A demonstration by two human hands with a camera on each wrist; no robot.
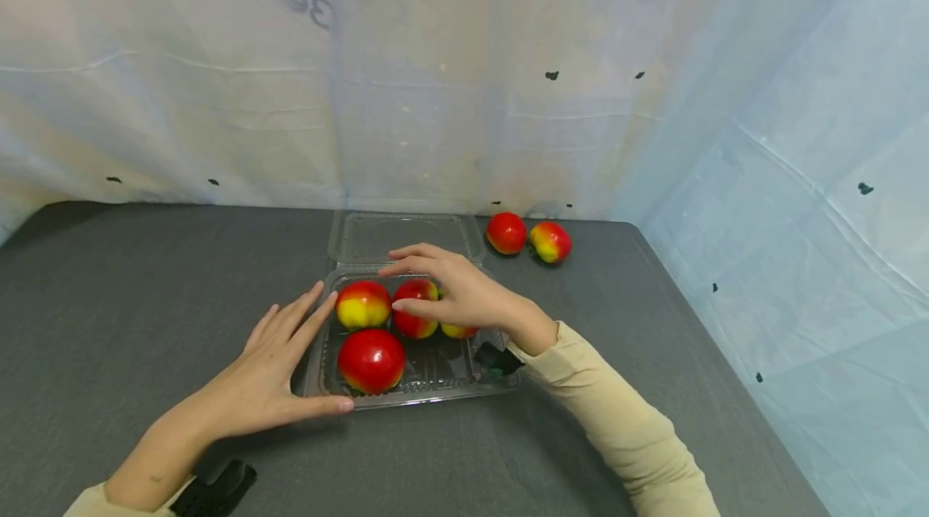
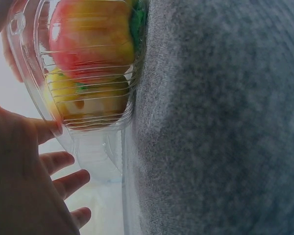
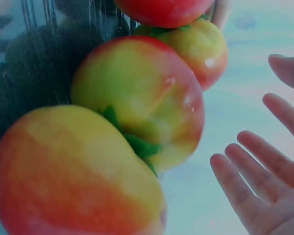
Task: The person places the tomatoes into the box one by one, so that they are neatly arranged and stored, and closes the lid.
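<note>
keeping the clear, rectangular plastic tray (image 1: pixel 435 400) steady on the dark grey, fabric-like surface (image 1: pixel 181 283) looks like the job of the left hand (image 1: pixel 270 378): its fingers are spread and nearly straight along the left side, the thumb is at the front-left corner, and it grips no fruit. light contact is enough there, i judge, since the thin wall would likely bow under a hard squeeze. the right hand (image 1: pixel 460 289) is open too, hovering over the back row with nothing held; in the right wrist view its fingertips seem to stand apart from the fruit. four glossy fruits sit in the tray: a rounded red-and-yellow fruit (image 1: pixel 363 305) at the back left, a mostly red fruit (image 1: pixel 415 327) in the back middle, a partly hidden yellow-and-red fruit (image 1: pixel 457 331) at the back right, and a round, bright red fruit (image 1: pixel 371 361) at the front left. outside, right of the flat, clear plastic lid (image 1: pixel 406 235), a small-looking round red fruit (image 1: pixel 506 233) and an oval red-and-yellow fruit (image 1: pixel 551 242) lie near each other. to work cleanly, lift the right hand straight up before swinging it away, so it nudges nothing, and keep the black wrist band (image 1: pixel 496 357) off the tray's rim. any added fruit is best lowered into the bare front right and released only once settled, as smooth round things could roll.
</note>
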